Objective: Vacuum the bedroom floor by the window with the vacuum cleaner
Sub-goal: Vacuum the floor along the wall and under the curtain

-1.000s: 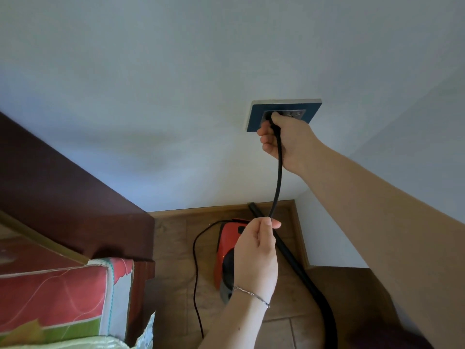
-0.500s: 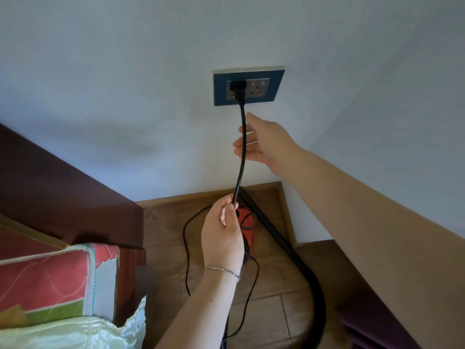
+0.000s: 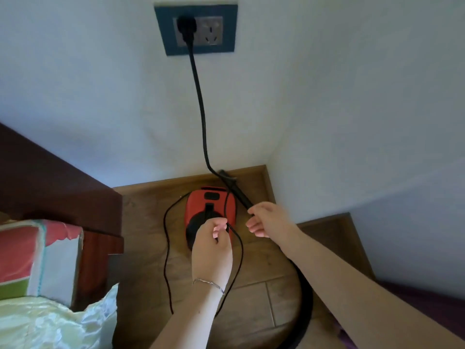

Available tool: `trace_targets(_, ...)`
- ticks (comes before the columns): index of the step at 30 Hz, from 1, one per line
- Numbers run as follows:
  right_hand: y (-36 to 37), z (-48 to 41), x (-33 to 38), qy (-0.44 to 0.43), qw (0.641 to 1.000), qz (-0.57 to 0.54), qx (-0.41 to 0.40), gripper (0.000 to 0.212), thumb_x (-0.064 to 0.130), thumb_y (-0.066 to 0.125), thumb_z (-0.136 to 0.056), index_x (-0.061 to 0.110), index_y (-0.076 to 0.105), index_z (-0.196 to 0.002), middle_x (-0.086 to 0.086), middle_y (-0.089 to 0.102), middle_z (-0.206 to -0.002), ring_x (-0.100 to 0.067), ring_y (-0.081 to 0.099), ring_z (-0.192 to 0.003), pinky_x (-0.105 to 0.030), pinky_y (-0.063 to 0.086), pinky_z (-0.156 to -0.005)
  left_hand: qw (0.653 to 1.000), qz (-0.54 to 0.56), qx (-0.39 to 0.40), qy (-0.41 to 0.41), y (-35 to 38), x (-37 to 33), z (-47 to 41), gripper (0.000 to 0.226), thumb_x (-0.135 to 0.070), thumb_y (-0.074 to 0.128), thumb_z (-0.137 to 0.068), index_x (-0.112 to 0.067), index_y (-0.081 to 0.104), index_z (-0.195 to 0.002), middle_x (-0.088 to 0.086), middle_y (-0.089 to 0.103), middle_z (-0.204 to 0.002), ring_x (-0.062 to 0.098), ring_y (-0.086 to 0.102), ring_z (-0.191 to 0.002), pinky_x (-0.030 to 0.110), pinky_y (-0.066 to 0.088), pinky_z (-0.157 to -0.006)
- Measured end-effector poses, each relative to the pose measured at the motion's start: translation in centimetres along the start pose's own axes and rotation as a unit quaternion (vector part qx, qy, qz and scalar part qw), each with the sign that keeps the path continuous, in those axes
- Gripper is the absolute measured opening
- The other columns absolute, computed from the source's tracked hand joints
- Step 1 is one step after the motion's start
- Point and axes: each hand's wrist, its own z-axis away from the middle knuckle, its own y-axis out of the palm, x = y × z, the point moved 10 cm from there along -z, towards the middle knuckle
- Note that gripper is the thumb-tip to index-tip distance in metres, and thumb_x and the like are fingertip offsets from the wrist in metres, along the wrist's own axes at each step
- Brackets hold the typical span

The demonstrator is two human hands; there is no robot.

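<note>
A red and black vacuum cleaner [image 3: 210,210] sits on the wooden floor in the wall corner. Its black plug [image 3: 186,27] is in the blue-framed wall socket [image 3: 196,30], and the power cord [image 3: 201,109] hangs down the wall to the vacuum. My left hand [image 3: 212,250] pinches the cord just above the vacuum's body. My right hand [image 3: 268,220] hovers to the right of the vacuum, fingers loosely curled and apart, over the black wand [image 3: 237,191]. The black hose [image 3: 305,298] curves away under my right forearm.
A dark wooden bed frame [image 3: 57,182] fills the left side, with a red and green cushion [image 3: 32,255] and pale yellow bedding [image 3: 50,323]. Loose cord loops [image 3: 166,248] lie on the floor beside the vacuum. A white wall [image 3: 377,147] closes the corner on the right.
My right hand let go of the plug, which stays in the socket, and dropped down beside the vacuum. My left hand slid lower along the cord. The view tilted down.
</note>
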Motion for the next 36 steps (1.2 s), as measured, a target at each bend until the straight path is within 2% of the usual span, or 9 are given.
trace_targets(5, -1.9, -6.3, -9.1, 0.012, 0.999, -0.012, -0.036, 0.017, 0.017, 0.045, -0.097, 0.015, 0.06, -0.092, -0.006, 0.066, -0.076, -0.018, 0.06, -0.071, -0.026, 0.049, -0.066, 0.992, -0.091, 0.045, 0.074, 4.0, 5.5, -3.8, 0.024, -0.009, 0.044, -0.094, -0.028, 0.058, -0.099, -0.009, 0.06, -0.108, 0.007, 0.056, -0.104, 0.02, 0.038, -0.087)
trace_targets(8, -2.3, -11.3, -14.1, 0.021, 0.998, -0.002, -0.063, 0.018, 0.018, 0.044, -0.097, 0.012, 0.061, -0.097, -0.007, 0.065, -0.078, -0.017, 0.059, -0.07, -0.025, 0.048, -0.063, 0.977, -0.159, 0.044, 0.139, 4.6, 8.1, -6.8, 0.023, -0.008, 0.046, -0.094, -0.022, 0.064, -0.102, -0.012, 0.058, -0.104, 0.004, 0.053, -0.102, 0.018, 0.037, -0.089)
trace_targets(11, -2.2, -16.7, -17.7, 0.006, 0.996, 0.032, -0.082, 0.02, 0.021, 0.045, -0.097, 0.011, 0.062, -0.103, -0.006, 0.065, -0.081, -0.018, 0.059, -0.072, -0.031, 0.05, -0.07, 0.955, -0.215, 0.033, 0.203, 5.4, 9.8, -10.7, 0.024, -0.005, 0.048, -0.091, -0.021, 0.065, -0.098, -0.013, 0.059, -0.097, 0.007, 0.054, -0.1, 0.019, 0.036, -0.087)
trace_targets(14, -2.4, -21.7, -19.2, -0.034, 0.983, 0.153, -0.098, 0.021, 0.027, 0.045, -0.097, 0.015, 0.06, -0.106, -0.001, 0.062, -0.087, -0.012, 0.056, -0.069, -0.024, 0.044, -0.057, 0.931, -0.274, 0.019, 0.241, 6.1, 11.0, -14.6, 0.024, -0.006, 0.047, -0.09, -0.02, 0.067, -0.093, -0.012, 0.059, -0.095, 0.013, 0.055, -0.102, 0.022, 0.037, -0.088)
trace_targets(16, -2.8, -24.4, -19.3, -0.064, 0.958, 0.258, -0.111, 0.023, 0.029, 0.044, -0.098, 0.018, 0.057, -0.113, -0.002, 0.061, -0.096, -0.014, 0.057, -0.076, -0.025, 0.041, -0.055, 0.926, -0.29, -0.001, 0.242, 5.8, 11.7, -17.0, 0.025, -0.007, 0.046, -0.09, -0.02, 0.068, -0.092, -0.011, 0.059, -0.097, 0.015, 0.055, -0.105, 0.021, 0.036, -0.087)
trace_targets(21, -3.6, -29.3, -21.6, -0.078, 0.893, 0.415, -0.156, 0.043, 0.032, 0.046, -0.097, 0.013, 0.042, -0.135, -0.011, 0.051, -0.126, -0.027, 0.052, -0.111, -0.036, 0.047, -0.087, 0.921, -0.287, -0.04, 0.259, 6.1, 12.7, -19.9, 0.024, -0.006, 0.047, -0.087, -0.022, 0.065, -0.083, -0.001, 0.062, -0.101, 0.022, 0.055, -0.105, 0.026, 0.038, -0.087)
trace_targets(25, -3.2, -30.9, -25.2, -0.052, 0.894, 0.422, -0.141, 0.053, 0.031, 0.049, -0.094, 0.015, 0.031, -0.142, -0.012, 0.054, -0.123, -0.029, 0.053, -0.109, -0.039, 0.05, -0.088, 0.925, -0.261, -0.079, 0.264, 6.6, 12.3, -20.6, 0.025, -0.004, 0.046, -0.086, -0.017, 0.069, -0.086, -0.004, 0.053, -0.093, 0.022, 0.054, -0.102, 0.02, 0.032, -0.079)
trace_targets(28, -3.3, -30.9, -25.3, -0.06, 0.886, 0.429, -0.164, 0.048, 0.027, 0.048, -0.095, 0.013, 0.034, -0.139, -0.012, 0.058, -0.117, -0.028, 0.056, -0.103, -0.039, 0.052, -0.083, 0.921, -0.28, -0.091, 0.255, 6.7, 12.6, -20.7, 0.025, -0.005, 0.046, -0.087, -0.016, 0.069, -0.089, -0.004, 0.05, -0.095, 0.022, 0.053, -0.102, 0.021, 0.032, -0.076)
trace_targets(36, -3.7, -30.5, -24.2, -0.064, 0.901, 0.4, -0.155, 0.037, 0.029, 0.053, -0.092, 0.011, 0.048, -0.124, -0.012, 0.061, -0.113, -0.029, 0.06, -0.101, -0.04, 0.053, -0.083, 0.909, -0.309, -0.076, 0.269, 7.3, 12.3, -21.1, 0.025, -0.004, 0.048, -0.084, -0.015, 0.07, -0.085, 0.004, 0.051, -0.091, 0.035, 0.055, -0.1, 0.033, 0.039, -0.092)
